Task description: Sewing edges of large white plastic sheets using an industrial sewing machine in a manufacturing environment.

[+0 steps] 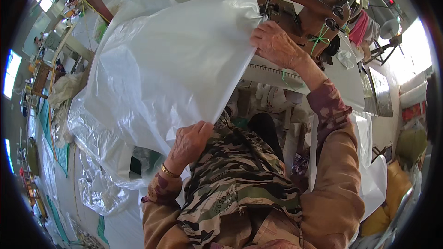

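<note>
While your right hand (278, 45) pinches the edge of a large milky-white, semi-translucent plastic sheet (170, 60) close beside the needle area of a brown, glossy metal sewing machine (300, 11), your left hand (190, 142) grips the same edge nearer your body, thumb and fingertips pressed together on the film. Between your two hands that edge runs as a taut, nearly straight diagonal. The sheet spreads across the pale, smooth worktop (344, 82) to the left of the machine, its upper corner gathered at the needle area, its surface softly rippled and glossy, with finer creases toward your left hand. Below its left side hang crinkled folds of clear, shiny plastic film (99, 186). A thin bright-green string (318, 40) is tied in a loose knot on the machine, and a narrow strip with ruler-like markings (270, 71) lines the worktop's near edge. A slim gold-coloured bracelet (169, 171) circles your left wrist, beside the soft, wrinkled camouflage-print cloth (230, 170) over your lap.
</note>
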Demonstrator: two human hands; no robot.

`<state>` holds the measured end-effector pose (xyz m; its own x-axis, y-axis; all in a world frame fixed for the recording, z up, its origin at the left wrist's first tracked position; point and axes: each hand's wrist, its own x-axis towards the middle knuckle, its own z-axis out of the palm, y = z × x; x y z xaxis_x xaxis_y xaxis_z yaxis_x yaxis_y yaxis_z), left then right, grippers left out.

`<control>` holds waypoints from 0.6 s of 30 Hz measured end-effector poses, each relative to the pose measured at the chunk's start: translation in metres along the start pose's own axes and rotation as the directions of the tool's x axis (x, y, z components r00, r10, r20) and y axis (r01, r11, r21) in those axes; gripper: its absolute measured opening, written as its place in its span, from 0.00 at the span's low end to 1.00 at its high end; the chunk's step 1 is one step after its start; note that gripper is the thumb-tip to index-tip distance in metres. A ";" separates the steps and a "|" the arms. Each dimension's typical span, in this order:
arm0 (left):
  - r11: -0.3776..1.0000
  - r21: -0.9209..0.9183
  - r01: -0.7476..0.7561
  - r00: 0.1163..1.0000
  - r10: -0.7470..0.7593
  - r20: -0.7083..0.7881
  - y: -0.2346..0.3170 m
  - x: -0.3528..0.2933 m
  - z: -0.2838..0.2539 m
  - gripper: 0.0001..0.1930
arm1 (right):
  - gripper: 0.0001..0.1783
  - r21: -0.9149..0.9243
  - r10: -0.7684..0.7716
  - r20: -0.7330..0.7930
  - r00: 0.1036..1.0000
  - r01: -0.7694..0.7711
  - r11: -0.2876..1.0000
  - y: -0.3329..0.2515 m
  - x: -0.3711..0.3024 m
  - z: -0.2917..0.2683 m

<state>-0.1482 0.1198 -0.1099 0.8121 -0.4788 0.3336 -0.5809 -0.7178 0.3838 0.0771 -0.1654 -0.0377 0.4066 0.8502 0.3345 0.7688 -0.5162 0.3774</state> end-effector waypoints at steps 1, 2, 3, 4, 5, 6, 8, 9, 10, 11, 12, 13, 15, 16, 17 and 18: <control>1.000 -0.006 0.020 1.000 -0.020 0.004 0.001 0.000 0.001 0.08 | 0.12 0.036 -0.015 0.054 0.998 0.013 0.999 0.002 0.002 -0.003; 1.000 -0.026 0.017 1.000 -0.017 -0.012 0.001 0.000 0.001 0.08 | 0.12 0.076 -0.041 0.080 0.996 0.035 0.996 0.002 0.003 -0.006; 0.999 -0.033 0.028 0.999 -0.029 -0.024 0.002 0.000 0.002 0.08 | 0.12 0.076 -0.047 0.104 0.993 0.039 0.996 -0.002 0.003 -0.008; 0.999 -0.032 0.040 0.999 -0.041 -0.034 0.003 0.000 0.002 0.08 | 0.14 0.167 -0.069 0.051 0.996 0.059 0.984 -0.007 0.004 -0.011; 0.997 -0.043 0.057 0.997 -0.059 -0.043 0.004 0.000 0.003 0.08 | 0.16 0.257 -0.049 0.079 0.996 0.028 0.966 -0.015 0.003 -0.013; 0.997 -0.042 0.068 0.995 -0.071 -0.063 0.006 0.000 0.004 0.07 | 0.16 0.271 -0.099 0.002 0.995 0.094 0.958 -0.025 0.001 -0.015; 0.993 -0.048 0.103 0.991 -0.107 -0.086 0.009 0.000 0.007 0.06 | 0.16 0.404 -0.157 -0.007 0.988 0.146 0.903 -0.051 -0.006 -0.016; 0.991 -0.050 0.126 0.985 -0.131 -0.115 0.011 0.000 0.008 0.05 | 0.16 0.418 -0.172 -0.003 0.985 0.157 0.895 -0.063 -0.006 -0.014; 0.987 -0.048 0.153 0.978 -0.158 -0.134 0.012 0.000 0.010 0.05 | 0.15 0.441 -0.189 -0.063 0.980 0.197 0.876 -0.075 -0.007 -0.011; 0.977 -0.064 0.205 0.965 -0.213 -0.151 0.014 -0.001 0.010 0.02 | 0.15 0.461 -0.205 -0.123 0.971 0.239 0.855 -0.084 -0.007 -0.009; 0.971 -0.075 0.225 0.961 -0.234 -0.149 0.016 -0.001 0.011 0.02 | 0.15 0.477 -0.217 -0.118 0.969 0.247 0.844 -0.092 -0.005 -0.006; 0.956 -0.171 0.239 0.945 -0.269 -0.185 0.016 0.000 0.012 0.02 | 0.13 0.478 -0.235 -0.141 0.962 0.274 0.834 -0.100 -0.004 -0.002; 0.916 -0.301 0.266 0.911 -0.341 -0.233 0.017 0.000 0.013 0.04 | 0.12 0.485 -0.263 -0.167 0.950 0.312 0.817 -0.111 -0.002 0.003; 0.912 -0.306 0.274 0.908 -0.350 -0.230 0.018 0.000 0.013 0.04 | 0.13 0.464 -0.263 -0.216 0.940 0.336 0.820 -0.114 -0.001 0.005; 0.898 -0.323 0.299 0.892 -0.383 -0.240 0.019 -0.001 0.014 0.03 | 0.13 0.435 -0.265 -0.259 0.929 0.358 0.826 -0.117 0.000 0.007; 0.884 -0.338 0.321 0.877 -0.413 -0.245 0.020 -0.001 0.015 0.03 | 0.13 0.450 -0.274 -0.266 0.924 0.370 0.813 -0.119 0.000 0.008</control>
<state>-0.1598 0.0985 -0.1157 0.9385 -0.0001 0.3454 -0.2716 -0.6178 0.7379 -0.0104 -0.1031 -0.0900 0.0338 0.8998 0.4350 0.9974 -0.0579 0.0422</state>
